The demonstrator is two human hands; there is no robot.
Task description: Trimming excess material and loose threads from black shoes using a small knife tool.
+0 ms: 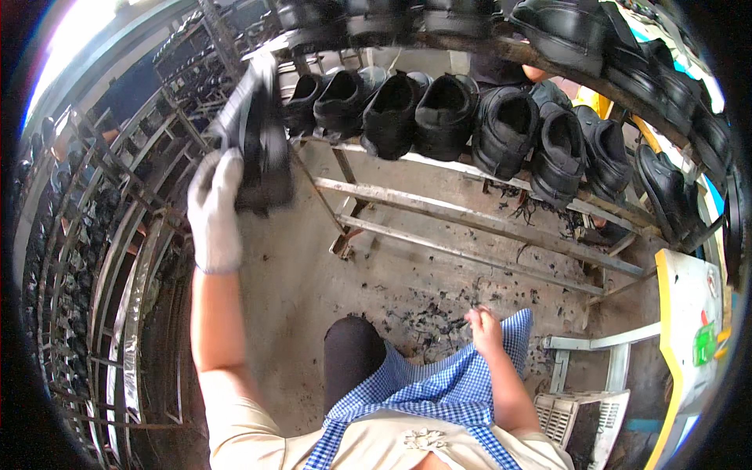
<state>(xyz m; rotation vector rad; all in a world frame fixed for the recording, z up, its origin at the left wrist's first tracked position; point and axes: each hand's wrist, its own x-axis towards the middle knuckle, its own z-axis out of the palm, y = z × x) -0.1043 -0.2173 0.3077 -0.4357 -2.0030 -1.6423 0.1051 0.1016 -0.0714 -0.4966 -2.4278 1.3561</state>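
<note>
My left hand [215,200], in a white glove, is raised at the left end of the shoe rack and holds a black shoe [262,149]. Both the shoe and the glove are smeared by motion, and the shoe stands roughly on end. Beside it, a row of black shoes [446,113] sits on the rack with heels facing me. My right hand [486,333] is bare and closed, low over the blue checked apron [439,384]. Whatever its fingers pinch is too small to make out.
More black shoes [564,31] line an upper shelf. Metal racks [117,274] full of shoes stand at the left. Black scraps [423,317] litter the floor under the metal rails [470,219]. At the right are a white board with yellow edge [677,313], a green tool [703,345] and a plastic crate [556,419].
</note>
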